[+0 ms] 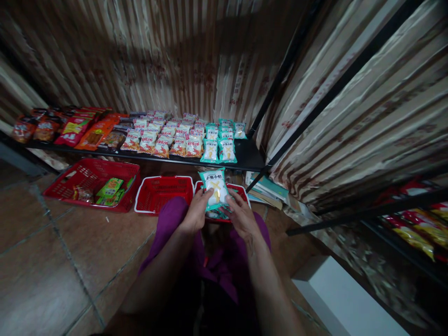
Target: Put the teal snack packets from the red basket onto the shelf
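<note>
A teal and white snack bag is held upright between both hands, its printed front facing me. My left hand grips its lower left side, thumb on the front. At its lower right edge is my right hand, with fingers curled against the bag. Right below lies a red basket with a white rim, partly hidden by my hands, with more teal packs inside. Matching teal bags stand in short rows on the black shelf just beyond.
Left of the teal bags, the shelf carries white and orange snack bags, orange packs and red packs. On the tiled floor are a middle red basket and a left one holding green packets. Black shelf posts and a white box are at right.
</note>
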`<state>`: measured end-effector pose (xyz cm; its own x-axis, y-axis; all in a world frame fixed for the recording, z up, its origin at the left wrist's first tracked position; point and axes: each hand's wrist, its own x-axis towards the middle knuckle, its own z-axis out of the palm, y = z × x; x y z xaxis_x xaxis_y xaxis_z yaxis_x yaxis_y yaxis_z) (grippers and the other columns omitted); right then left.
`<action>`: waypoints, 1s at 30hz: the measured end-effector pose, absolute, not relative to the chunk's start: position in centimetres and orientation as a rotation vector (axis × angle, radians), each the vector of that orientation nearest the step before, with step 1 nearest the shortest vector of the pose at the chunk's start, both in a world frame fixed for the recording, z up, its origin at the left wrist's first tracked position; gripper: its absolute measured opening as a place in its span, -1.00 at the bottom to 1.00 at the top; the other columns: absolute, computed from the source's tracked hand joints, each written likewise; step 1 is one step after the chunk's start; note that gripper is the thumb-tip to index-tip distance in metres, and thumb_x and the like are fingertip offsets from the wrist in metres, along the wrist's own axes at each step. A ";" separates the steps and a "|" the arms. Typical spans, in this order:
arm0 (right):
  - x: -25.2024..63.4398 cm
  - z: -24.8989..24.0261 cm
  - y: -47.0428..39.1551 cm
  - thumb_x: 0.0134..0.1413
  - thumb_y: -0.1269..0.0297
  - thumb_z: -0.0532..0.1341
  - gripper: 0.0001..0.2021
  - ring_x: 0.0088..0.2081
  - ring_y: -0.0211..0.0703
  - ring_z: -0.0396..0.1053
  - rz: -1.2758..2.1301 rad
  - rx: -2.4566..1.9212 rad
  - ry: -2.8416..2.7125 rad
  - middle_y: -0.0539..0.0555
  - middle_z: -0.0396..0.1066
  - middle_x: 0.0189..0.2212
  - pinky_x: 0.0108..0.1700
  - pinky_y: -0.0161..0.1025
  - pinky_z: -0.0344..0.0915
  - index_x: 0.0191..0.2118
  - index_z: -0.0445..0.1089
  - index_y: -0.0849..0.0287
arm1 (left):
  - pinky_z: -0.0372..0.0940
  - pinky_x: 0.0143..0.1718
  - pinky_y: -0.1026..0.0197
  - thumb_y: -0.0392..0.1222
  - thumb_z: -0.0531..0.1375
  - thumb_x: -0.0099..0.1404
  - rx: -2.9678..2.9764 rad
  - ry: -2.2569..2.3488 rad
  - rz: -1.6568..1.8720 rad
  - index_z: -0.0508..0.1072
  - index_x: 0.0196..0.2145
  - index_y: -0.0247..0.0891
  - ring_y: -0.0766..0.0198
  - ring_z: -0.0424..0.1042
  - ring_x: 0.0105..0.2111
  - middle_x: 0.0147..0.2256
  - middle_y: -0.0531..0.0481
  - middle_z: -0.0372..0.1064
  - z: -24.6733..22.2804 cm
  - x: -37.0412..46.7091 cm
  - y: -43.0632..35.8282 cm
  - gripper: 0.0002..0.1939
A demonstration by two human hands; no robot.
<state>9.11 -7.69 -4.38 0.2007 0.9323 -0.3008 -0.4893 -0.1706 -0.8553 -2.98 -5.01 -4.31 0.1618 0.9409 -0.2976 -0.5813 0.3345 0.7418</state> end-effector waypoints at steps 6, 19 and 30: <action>8.3 -4.7 -8.3 -0.33 0.30 0.46 -0.59 -0.33 -0.24 0.47 1.395 -1.104 -0.520 -0.01 0.52 -0.31 -0.30 -0.29 0.47 -0.21 0.46 0.10 | 0.32 -0.23 0.16 -0.06 0.32 0.05 0.450 0.883 1.170 0.43 -0.27 -0.32 0.11 0.49 -0.27 -0.30 -0.15 0.51 -4.3 -2.8 -5.0 -0.66; 6.3 -5.6 -8.1 -0.45 0.35 0.48 -0.68 -0.55 -0.35 0.41 1.293 -1.040 -0.390 -0.13 0.41 -0.63 -0.43 -0.39 0.45 -0.55 0.31 0.17 | 0.31 -0.29 0.18 -0.04 0.28 0.08 0.375 0.907 1.139 0.41 -0.30 -0.18 0.11 0.48 -0.24 -0.29 -0.03 0.51 -4.7 -3.0 -4.4 -0.75; 6.2 -4.4 -8.2 -0.43 0.43 0.36 -0.75 -0.55 -0.35 0.38 1.250 -0.996 -0.310 -0.15 0.44 -0.58 -0.46 -0.39 0.37 -0.51 0.31 0.13 | 0.34 -0.25 0.18 -0.11 0.32 0.00 0.357 0.768 1.104 0.38 -0.24 -0.30 0.08 0.47 -0.21 -0.31 -0.11 0.50 -3.7 -3.0 -4.6 -0.62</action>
<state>6.17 -8.19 -4.44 0.3381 0.8897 -0.3068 -0.6434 -0.0194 -0.7653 -2.96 -4.57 -3.69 0.2323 0.8970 -0.3760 -0.6641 0.4287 0.6125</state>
